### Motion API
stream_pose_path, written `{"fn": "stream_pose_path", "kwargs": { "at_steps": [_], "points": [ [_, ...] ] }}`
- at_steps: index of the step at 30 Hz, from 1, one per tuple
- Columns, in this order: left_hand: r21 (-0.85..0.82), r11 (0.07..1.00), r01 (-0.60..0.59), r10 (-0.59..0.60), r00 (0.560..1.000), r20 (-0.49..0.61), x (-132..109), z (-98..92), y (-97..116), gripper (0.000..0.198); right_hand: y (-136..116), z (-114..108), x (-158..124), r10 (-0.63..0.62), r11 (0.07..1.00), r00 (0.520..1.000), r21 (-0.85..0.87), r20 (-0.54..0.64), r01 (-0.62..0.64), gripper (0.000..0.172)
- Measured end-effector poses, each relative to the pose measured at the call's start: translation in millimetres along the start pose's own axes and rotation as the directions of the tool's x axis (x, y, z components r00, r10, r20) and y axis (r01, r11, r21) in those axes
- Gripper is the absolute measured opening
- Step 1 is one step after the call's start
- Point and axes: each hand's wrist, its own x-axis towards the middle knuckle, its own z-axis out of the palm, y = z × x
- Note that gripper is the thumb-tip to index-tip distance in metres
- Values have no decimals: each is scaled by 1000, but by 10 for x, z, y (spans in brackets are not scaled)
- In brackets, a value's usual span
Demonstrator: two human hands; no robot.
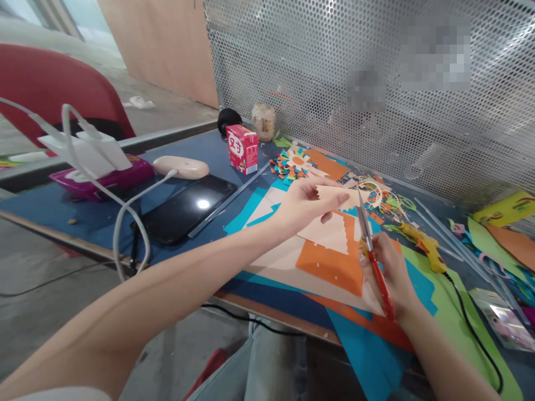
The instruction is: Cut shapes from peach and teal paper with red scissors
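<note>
Angling inward, hands (305,205) (390,273) holding pale paper (343,190) in left, scissors (368,238) in right

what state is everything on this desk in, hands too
left hand: pinching a pale paper piece
pale paper piece: held up, edge notched
right hand: gripping scissors
scissors: held, tips by the pale paper piece
orange sheet: flat, small scraps on it
glue gun: lying down, cord attached
phone or tablet: flat, screen dark, light reflected
pink box: upright
jar: upright
</note>
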Motion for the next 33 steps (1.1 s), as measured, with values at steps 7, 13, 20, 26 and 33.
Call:
{"fn": "stream_pose_path", "kwargs": {
  "at_steps": [7, 13, 20, 26, 33],
  "points": [
    [-15, 1000, 19, -19, 1000, -17, -12, 9, 23, 13, -27, -10, 3, -8, 1000, 1000, -22, 1, 8, 20],
    [-13, 1000, 4, -4, 1000, -6, -2, 5, 23, 13, -21, -15, -1, -1, 1000, 1000, -29, -1, 1, 22],
    [-2, 1000, -4, 4, 1000, 1, 11, -7, -1, 19, -42, -23, 10, -24, 999, 1000, -24, 1, 24, 19],
    [2, 1000, -18, 18, 1000, 10, -6, -1, 12, 18, -23, -8, -1, -14, 1000, 1000, -4, 9, 14, 18],
    [10, 1000, -21, 21, 1000, 13, -7, -3, 17, 12, -8, 6, -6, -11, 1000, 1000, 19, 5, 11, 17]
  ]
}}
